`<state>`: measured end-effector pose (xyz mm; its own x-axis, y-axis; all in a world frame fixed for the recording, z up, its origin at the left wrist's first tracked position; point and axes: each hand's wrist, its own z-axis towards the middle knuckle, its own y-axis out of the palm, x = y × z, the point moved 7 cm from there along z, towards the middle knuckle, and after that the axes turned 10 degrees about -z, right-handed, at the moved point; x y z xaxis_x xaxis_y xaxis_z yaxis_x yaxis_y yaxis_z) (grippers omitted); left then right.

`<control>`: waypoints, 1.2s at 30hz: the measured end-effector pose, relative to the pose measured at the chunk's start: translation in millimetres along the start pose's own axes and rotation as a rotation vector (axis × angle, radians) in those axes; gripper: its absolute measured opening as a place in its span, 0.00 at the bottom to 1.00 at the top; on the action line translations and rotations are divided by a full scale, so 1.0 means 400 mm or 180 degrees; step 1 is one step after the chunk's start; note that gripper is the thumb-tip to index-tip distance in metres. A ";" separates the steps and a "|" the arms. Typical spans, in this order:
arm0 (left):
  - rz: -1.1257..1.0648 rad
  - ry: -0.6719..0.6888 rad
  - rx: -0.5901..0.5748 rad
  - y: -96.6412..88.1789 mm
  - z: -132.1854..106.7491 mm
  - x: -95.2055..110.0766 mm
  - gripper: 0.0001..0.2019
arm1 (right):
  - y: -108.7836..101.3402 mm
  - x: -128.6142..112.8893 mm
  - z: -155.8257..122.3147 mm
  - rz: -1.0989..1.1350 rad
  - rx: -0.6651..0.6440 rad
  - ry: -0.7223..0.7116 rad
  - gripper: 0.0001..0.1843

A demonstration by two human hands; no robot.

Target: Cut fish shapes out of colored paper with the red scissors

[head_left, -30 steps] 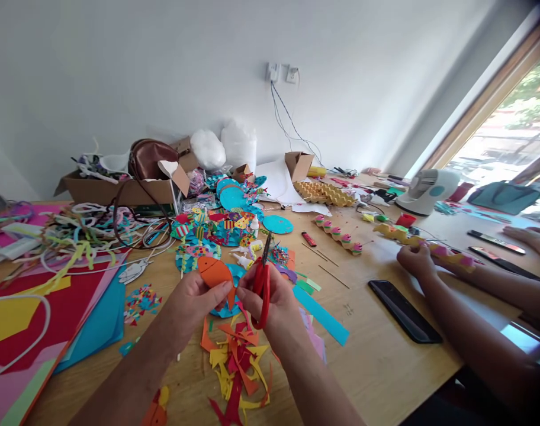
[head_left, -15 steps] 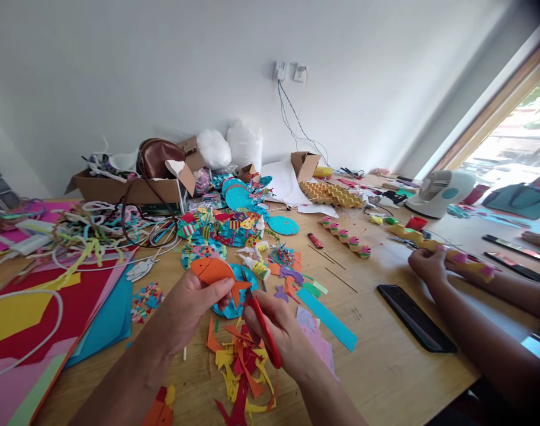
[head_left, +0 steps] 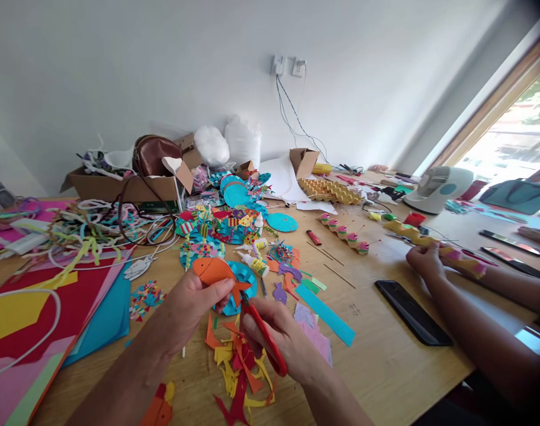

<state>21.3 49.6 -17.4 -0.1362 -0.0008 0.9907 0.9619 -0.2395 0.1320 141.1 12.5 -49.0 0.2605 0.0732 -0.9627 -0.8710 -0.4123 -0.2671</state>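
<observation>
An orange paper fish (head_left: 211, 272) with a drawn eye and gill line is pinched in my left hand (head_left: 196, 305), its tail pointing right. My right hand (head_left: 279, 331) grips red-handled scissors (head_left: 266, 340), whose blades meet the fish's tail; whether they are cutting through the paper I cannot tell. Behind the fish lies a round blue paper piece (head_left: 243, 272), partly covered. Below my hands is a heap of orange, yellow and red paper scraps (head_left: 241, 364). A glue bottle (head_left: 256, 264) rests just beyond the scissors.
Coloured paper sheets (head_left: 34, 296) and tangled cords (head_left: 92, 231) cover the left side. A black phone (head_left: 412, 313) lies at right, near another person's hands (head_left: 425, 260) holding a painted egg-carton strip (head_left: 463, 260). Farther back stand a cardboard box (head_left: 119, 188) and a white fan (head_left: 439, 189).
The scissors have shifted slightly, with their blades now lower at the fish's tail and less visible above it. The fish stays in my left hand. The view has moved a little.
</observation>
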 end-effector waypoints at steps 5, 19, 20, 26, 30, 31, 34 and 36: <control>0.0091 -0.0033 -0.0039 0.004 0.001 -0.008 0.12 | -0.004 0.005 -0.005 -0.0069 0.0069 0.0064 0.24; -0.0193 -0.0086 0.0012 0.022 -0.002 -0.014 0.13 | -0.007 0.025 -0.014 0.0066 0.0336 0.0184 0.24; -0.0199 -0.0087 0.0019 0.022 -0.002 -0.014 0.13 | -0.007 0.026 -0.016 0.0080 0.0352 0.0184 0.25; -0.0145 -0.0054 -0.0024 0.029 -0.004 -0.008 0.13 | 0.001 0.016 -0.016 0.0241 0.0087 -0.0097 0.24; -0.0081 -0.0082 -0.0051 0.028 -0.006 -0.011 0.12 | -0.001 0.015 -0.018 0.0109 0.0012 -0.0077 0.25; -0.0081 -0.0107 -0.0045 0.027 -0.005 -0.014 0.12 | -0.003 0.013 -0.019 0.0071 0.0022 -0.0074 0.25; -0.0093 -0.0175 -0.0052 0.025 -0.005 -0.021 0.12 | -0.006 0.009 -0.019 -0.0042 0.0065 -0.0051 0.25; -0.0114 -0.0179 -0.0081 0.027 -0.005 -0.022 0.12 | -0.009 0.007 -0.019 -0.0096 0.0124 -0.0027 0.25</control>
<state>32.6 44.9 -24.8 -0.1561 0.0627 0.9857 0.9501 -0.2632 0.1672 148.0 7.4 -50.3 0.2834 0.0928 -0.9545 -0.8785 -0.3741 -0.2972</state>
